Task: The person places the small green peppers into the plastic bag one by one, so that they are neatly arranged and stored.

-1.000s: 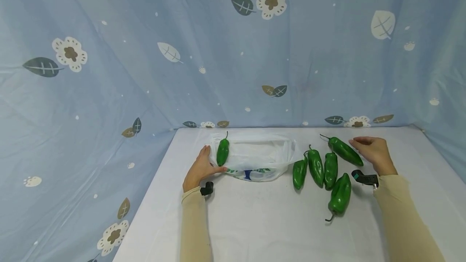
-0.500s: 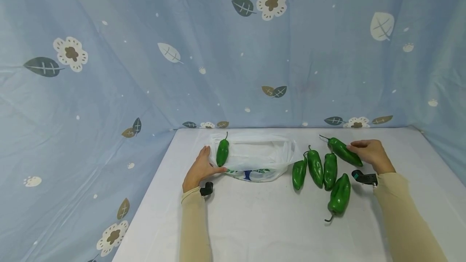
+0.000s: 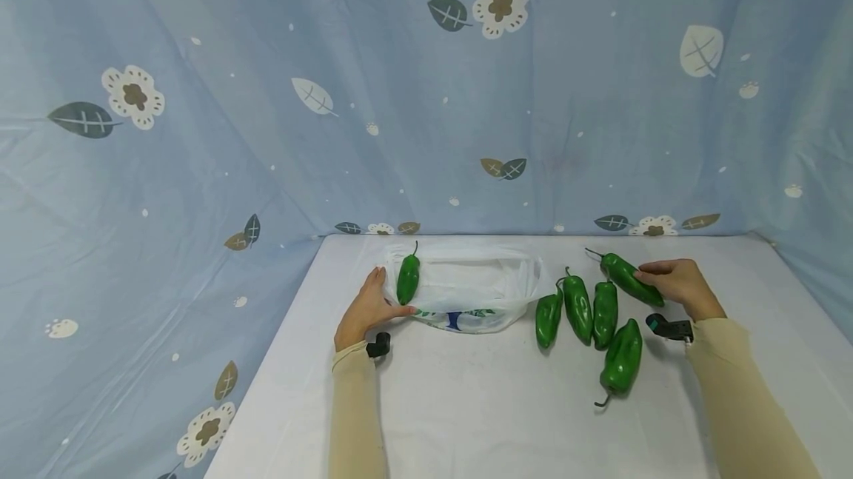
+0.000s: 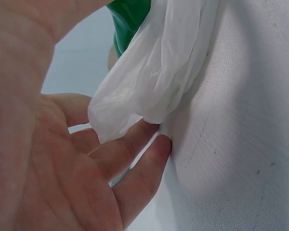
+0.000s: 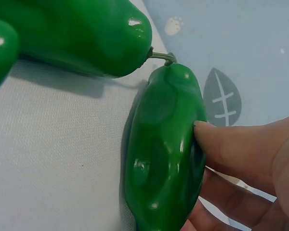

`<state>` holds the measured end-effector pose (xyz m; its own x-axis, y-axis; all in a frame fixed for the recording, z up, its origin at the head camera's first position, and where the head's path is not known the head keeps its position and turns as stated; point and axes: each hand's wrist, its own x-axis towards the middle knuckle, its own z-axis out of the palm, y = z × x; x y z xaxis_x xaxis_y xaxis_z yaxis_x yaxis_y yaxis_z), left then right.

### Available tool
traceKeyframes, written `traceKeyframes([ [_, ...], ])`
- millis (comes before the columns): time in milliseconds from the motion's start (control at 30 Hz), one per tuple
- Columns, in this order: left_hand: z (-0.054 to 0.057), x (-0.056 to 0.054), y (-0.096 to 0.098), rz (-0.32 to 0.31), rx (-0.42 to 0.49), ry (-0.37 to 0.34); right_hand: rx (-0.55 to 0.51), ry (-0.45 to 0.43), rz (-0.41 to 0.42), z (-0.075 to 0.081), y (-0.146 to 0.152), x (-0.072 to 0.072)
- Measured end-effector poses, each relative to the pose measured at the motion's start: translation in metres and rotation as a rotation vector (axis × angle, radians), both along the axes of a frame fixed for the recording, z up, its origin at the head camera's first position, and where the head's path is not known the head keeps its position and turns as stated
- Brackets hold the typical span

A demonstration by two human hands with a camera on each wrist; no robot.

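A white plastic bag point(image 3: 466, 286) lies mouth-up on the table, with one green chili pepper point(image 3: 408, 280) over its left end. My left hand point(image 3: 368, 306) rests at that end, thumb by the front edge and fingers apart along the side. Its relaxed fingers touch the bag's film point(image 4: 154, 72) in the left wrist view. At the right, my right hand point(image 3: 681, 285) grips the farthest pepper point(image 3: 623, 275), stem pointing left. In the right wrist view the thumb lies on the side of this pepper point(image 5: 166, 154); the other fingers go partly out of sight behind it.
Between bag and right hand lie several more green peppers, including one next to the bag point(image 3: 548, 320) and one nearest the front point(image 3: 621, 360). A patterned blue cloth point(image 3: 426, 94) hangs behind the white table point(image 3: 500, 405).
My right hand has moved slightly left and down onto the farthest pepper, and its fingers have closed on it. The left hand, bag and other peppers stay in place.
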<state>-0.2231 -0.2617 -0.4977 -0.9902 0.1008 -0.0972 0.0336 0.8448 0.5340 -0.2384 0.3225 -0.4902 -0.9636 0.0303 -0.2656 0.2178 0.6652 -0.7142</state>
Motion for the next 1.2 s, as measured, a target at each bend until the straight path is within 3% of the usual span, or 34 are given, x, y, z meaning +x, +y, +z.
traceKeyframes([
  [500,-0.003,-0.001,0.001,0.005,0.011,-0.030,-0.002,0.008,0.020,-0.002,0.001,0.003],
  [933,0.003,-0.004,0.002,0.004,0.001,-0.028,-0.038,0.035,0.024,0.011,0.000,0.001],
  [1200,0.002,-0.004,0.000,0.000,-0.004,-0.027,-0.070,0.038,0.021,0.017,-0.006,0.002],
])
